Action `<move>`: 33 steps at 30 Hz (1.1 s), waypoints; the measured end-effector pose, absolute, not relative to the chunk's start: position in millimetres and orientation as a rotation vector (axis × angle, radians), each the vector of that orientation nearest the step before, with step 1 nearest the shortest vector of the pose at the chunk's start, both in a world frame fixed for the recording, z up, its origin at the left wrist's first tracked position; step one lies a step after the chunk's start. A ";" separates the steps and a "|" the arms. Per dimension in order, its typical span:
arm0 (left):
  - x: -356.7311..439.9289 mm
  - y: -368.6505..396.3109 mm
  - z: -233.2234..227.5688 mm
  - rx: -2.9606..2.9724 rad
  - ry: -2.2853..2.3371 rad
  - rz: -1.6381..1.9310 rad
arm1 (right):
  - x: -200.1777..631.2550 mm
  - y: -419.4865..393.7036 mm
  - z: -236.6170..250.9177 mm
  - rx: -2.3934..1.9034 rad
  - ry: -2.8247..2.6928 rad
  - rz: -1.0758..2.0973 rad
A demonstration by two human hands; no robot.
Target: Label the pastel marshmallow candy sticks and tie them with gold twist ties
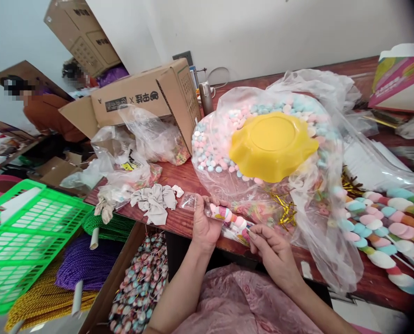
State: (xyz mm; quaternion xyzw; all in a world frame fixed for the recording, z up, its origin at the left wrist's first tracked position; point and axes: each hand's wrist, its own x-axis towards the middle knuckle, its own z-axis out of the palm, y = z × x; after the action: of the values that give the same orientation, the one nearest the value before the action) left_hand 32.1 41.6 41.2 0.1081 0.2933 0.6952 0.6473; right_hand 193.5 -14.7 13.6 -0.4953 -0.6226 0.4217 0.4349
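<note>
A skewer of pastel candy, pink, blue and white pieces in a clear wrapper, lies nearly level at the counter's near edge, pinched at each end, its thin stick end pointing right.

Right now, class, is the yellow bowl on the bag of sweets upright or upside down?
Upside down. The yellow bowl shows its flat base ring facing up, and its wavy rim rests down on the clear bag of pastel sweets.

Bowl on candy bag; carton left; basket far left.
</note>
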 end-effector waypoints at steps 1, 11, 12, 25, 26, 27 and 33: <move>32.8 41.5 40.1 0.238 0.682 1.578 | 193.5 -15.9 11.9 -1.215 -1.581 0.974; 41.0 30.3 39.5 0.455 0.807 1.553 | 200.1 -9.1 0.4 -1.144 -2.055 0.166; 40.8 30.5 40.0 0.458 0.792 1.550 | 198.6 -9.5 2.0 -1.153 -2.008 0.336; 29.0 38.1 44.7 0.247 0.583 1.483 | 181.9 -5.5 20.5 -0.955 -0.743 2.150; 27.8 38.5 45.0 0.260 0.593 1.488 | 182.2 -5.6 19.0 -0.966 -0.746 2.138; 26.4 39.0 45.3 0.276 0.608 1.495 | 182.8 -6.0 16.9 -0.989 -0.785 2.091; 25.2 38.8 43.4 0.366 0.777 1.475 | 189.5 -9.6 -1.0 -1.137 -1.664 0.937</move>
State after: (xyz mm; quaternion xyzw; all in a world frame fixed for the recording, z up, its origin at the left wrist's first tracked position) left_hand 25.2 38.8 43.4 0.1614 0.3428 0.6512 0.6575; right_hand 189.5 -9.6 -1.0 -0.4584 -0.6711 0.3779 0.4435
